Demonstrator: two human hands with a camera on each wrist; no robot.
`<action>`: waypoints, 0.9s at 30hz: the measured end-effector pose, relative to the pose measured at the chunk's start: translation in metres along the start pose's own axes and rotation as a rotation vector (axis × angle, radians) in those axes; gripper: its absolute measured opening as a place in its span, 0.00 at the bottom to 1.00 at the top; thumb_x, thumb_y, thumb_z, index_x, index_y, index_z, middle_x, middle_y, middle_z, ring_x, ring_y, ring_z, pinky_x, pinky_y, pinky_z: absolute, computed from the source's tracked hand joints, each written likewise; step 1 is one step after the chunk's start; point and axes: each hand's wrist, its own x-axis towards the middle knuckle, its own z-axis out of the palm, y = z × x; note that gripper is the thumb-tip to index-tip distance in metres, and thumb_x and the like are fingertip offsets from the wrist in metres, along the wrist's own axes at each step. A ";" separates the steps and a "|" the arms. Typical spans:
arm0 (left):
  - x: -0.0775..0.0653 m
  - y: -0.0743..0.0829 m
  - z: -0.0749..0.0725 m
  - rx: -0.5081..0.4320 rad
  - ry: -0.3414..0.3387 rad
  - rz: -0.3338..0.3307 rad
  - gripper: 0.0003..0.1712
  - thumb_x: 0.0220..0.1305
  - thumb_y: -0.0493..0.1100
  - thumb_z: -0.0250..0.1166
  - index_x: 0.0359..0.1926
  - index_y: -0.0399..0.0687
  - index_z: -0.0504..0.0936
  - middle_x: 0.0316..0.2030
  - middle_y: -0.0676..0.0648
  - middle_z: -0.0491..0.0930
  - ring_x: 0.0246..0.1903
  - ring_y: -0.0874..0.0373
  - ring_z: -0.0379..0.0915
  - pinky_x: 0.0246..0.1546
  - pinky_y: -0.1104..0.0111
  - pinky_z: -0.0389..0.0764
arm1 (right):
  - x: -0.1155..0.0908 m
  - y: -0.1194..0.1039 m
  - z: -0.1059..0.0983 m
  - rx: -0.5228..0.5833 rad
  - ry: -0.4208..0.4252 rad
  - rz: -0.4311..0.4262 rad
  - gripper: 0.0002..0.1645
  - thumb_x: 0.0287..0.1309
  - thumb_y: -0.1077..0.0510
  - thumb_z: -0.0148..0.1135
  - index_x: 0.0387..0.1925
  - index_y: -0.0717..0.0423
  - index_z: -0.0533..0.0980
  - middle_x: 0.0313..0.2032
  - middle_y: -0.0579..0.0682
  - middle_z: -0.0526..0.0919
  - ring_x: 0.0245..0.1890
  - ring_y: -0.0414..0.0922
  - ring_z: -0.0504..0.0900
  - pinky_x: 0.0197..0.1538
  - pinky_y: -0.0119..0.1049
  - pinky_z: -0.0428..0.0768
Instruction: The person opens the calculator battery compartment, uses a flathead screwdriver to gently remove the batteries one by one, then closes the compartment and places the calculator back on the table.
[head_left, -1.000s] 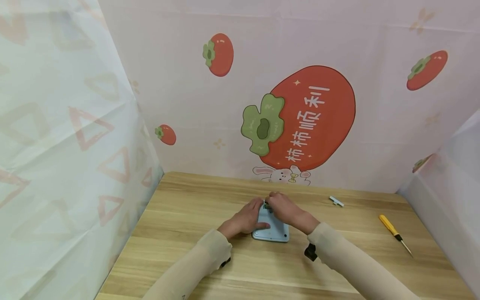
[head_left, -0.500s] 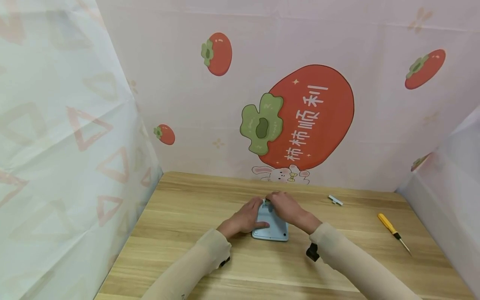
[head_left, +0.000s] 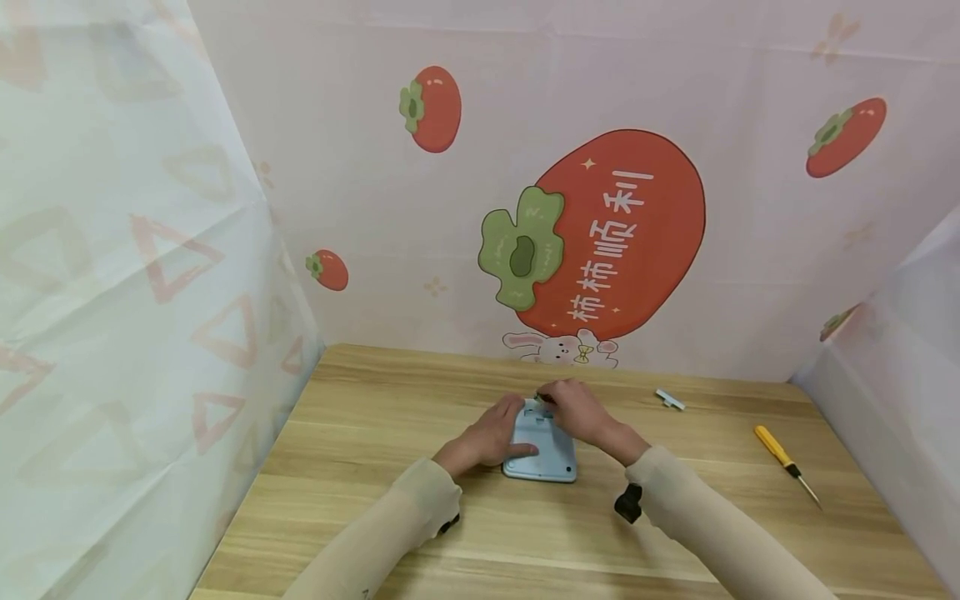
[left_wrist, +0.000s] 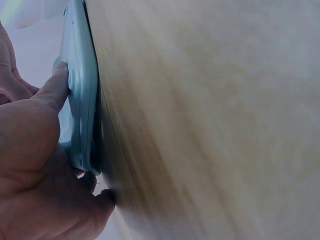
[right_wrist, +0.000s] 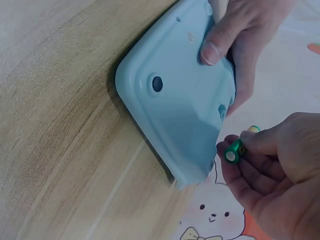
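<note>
A light-blue plastic device (head_left: 547, 460) with dark round feet lies back side up on the table, its battery compartment (head_left: 537, 412) uncovered at the far end. My left hand (head_left: 489, 435) grips the device's left side, thumb across its back and fingers round the edge. In the right wrist view, my right hand (right_wrist: 280, 170) pinches a small green battery (right_wrist: 233, 153) between thumb and fingers, just off the compartment end. The left wrist view shows the device's side (left_wrist: 82, 100) close along the tabletop, with the left thumb pressed on it.
A small light-blue cover (head_left: 670, 400) lies on the table to the right of the hands. Farther right is a screwdriver (head_left: 780, 452) with a yellow handle. Behind the wooden table (head_left: 390, 375) rises a printed backdrop (head_left: 375, 167), and side sheets flank it.
My right hand has drawn slightly back from the compartment, where green showed earlier, and now the battery is out in its fingers. The left hand keeps its hold on the device.
</note>
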 end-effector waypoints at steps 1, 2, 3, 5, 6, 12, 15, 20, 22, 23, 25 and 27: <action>0.000 0.000 0.000 0.003 0.002 0.000 0.52 0.73 0.62 0.67 0.81 0.38 0.52 0.80 0.39 0.54 0.81 0.46 0.51 0.80 0.53 0.57 | 0.000 0.001 -0.001 0.032 0.005 0.008 0.10 0.66 0.72 0.67 0.46 0.66 0.88 0.38 0.55 0.90 0.32 0.43 0.83 0.40 0.43 0.88; 0.000 0.000 0.000 0.004 0.004 0.003 0.52 0.73 0.61 0.67 0.81 0.38 0.52 0.80 0.39 0.55 0.81 0.46 0.51 0.80 0.53 0.57 | 0.000 0.004 -0.001 0.067 0.007 0.021 0.10 0.66 0.71 0.67 0.46 0.66 0.87 0.39 0.56 0.91 0.33 0.42 0.83 0.41 0.43 0.88; 0.000 0.000 0.000 0.006 0.006 0.005 0.52 0.73 0.61 0.67 0.81 0.38 0.52 0.80 0.39 0.55 0.80 0.46 0.51 0.80 0.53 0.57 | 0.000 0.006 -0.002 0.105 0.006 0.040 0.10 0.66 0.71 0.67 0.47 0.67 0.87 0.40 0.56 0.90 0.33 0.42 0.83 0.40 0.42 0.87; 0.000 -0.001 0.001 0.006 0.009 0.013 0.53 0.73 0.61 0.67 0.81 0.37 0.52 0.80 0.38 0.55 0.80 0.45 0.51 0.80 0.53 0.57 | 0.001 0.011 -0.002 0.174 0.007 0.078 0.11 0.67 0.70 0.68 0.48 0.68 0.87 0.40 0.56 0.91 0.34 0.42 0.83 0.40 0.41 0.87; 0.000 -0.002 0.002 0.005 0.010 0.016 0.53 0.73 0.62 0.67 0.81 0.37 0.52 0.80 0.38 0.55 0.80 0.45 0.51 0.80 0.52 0.57 | 0.001 0.013 -0.003 0.211 0.005 0.104 0.11 0.67 0.70 0.68 0.49 0.68 0.87 0.41 0.56 0.91 0.35 0.42 0.84 0.41 0.41 0.87; 0.001 -0.003 0.004 0.013 0.012 0.009 0.54 0.72 0.62 0.68 0.82 0.37 0.52 0.80 0.37 0.54 0.81 0.44 0.51 0.80 0.52 0.58 | -0.001 0.019 -0.006 0.467 -0.032 0.280 0.13 0.70 0.69 0.65 0.53 0.70 0.85 0.40 0.55 0.91 0.38 0.45 0.87 0.44 0.40 0.88; 0.002 -0.003 0.004 -0.001 0.001 -0.007 0.54 0.72 0.63 0.67 0.82 0.38 0.51 0.81 0.38 0.53 0.81 0.45 0.50 0.81 0.52 0.56 | -0.003 0.022 -0.006 0.647 -0.068 0.365 0.15 0.73 0.69 0.61 0.57 0.72 0.81 0.43 0.58 0.91 0.42 0.48 0.89 0.50 0.42 0.89; 0.002 -0.002 0.002 -0.014 -0.014 -0.028 0.55 0.73 0.63 0.67 0.83 0.38 0.51 0.82 0.38 0.51 0.82 0.45 0.47 0.81 0.53 0.54 | -0.006 0.026 -0.005 0.853 -0.101 0.471 0.17 0.75 0.69 0.58 0.60 0.73 0.79 0.47 0.62 0.90 0.46 0.50 0.90 0.54 0.44 0.88; 0.002 -0.002 0.002 -0.016 -0.017 -0.032 0.55 0.73 0.63 0.67 0.83 0.38 0.51 0.83 0.38 0.50 0.82 0.45 0.46 0.81 0.53 0.54 | -0.006 0.028 -0.004 0.897 -0.111 0.492 0.17 0.76 0.69 0.57 0.61 0.73 0.79 0.48 0.61 0.90 0.46 0.49 0.89 0.55 0.44 0.88; 0.002 -0.002 0.002 -0.016 -0.018 -0.032 0.55 0.73 0.63 0.67 0.83 0.38 0.51 0.83 0.38 0.50 0.82 0.45 0.46 0.81 0.53 0.54 | -0.007 0.029 -0.003 0.914 -0.115 0.502 0.18 0.76 0.69 0.57 0.61 0.73 0.79 0.48 0.61 0.90 0.46 0.49 0.89 0.56 0.44 0.88; 0.002 -0.002 0.002 -0.018 -0.020 -0.031 0.55 0.73 0.63 0.67 0.83 0.38 0.50 0.83 0.37 0.50 0.83 0.45 0.46 0.81 0.53 0.54 | -0.008 0.030 -0.003 0.955 -0.123 0.511 0.18 0.76 0.68 0.57 0.62 0.73 0.78 0.49 0.61 0.89 0.47 0.48 0.89 0.56 0.44 0.88; 0.002 -0.001 0.001 -0.015 -0.020 -0.030 0.55 0.73 0.63 0.66 0.83 0.37 0.50 0.83 0.37 0.50 0.83 0.45 0.46 0.82 0.53 0.53 | -0.009 0.032 -0.003 1.003 -0.127 0.517 0.19 0.77 0.68 0.57 0.63 0.74 0.77 0.49 0.61 0.89 0.47 0.48 0.90 0.56 0.44 0.87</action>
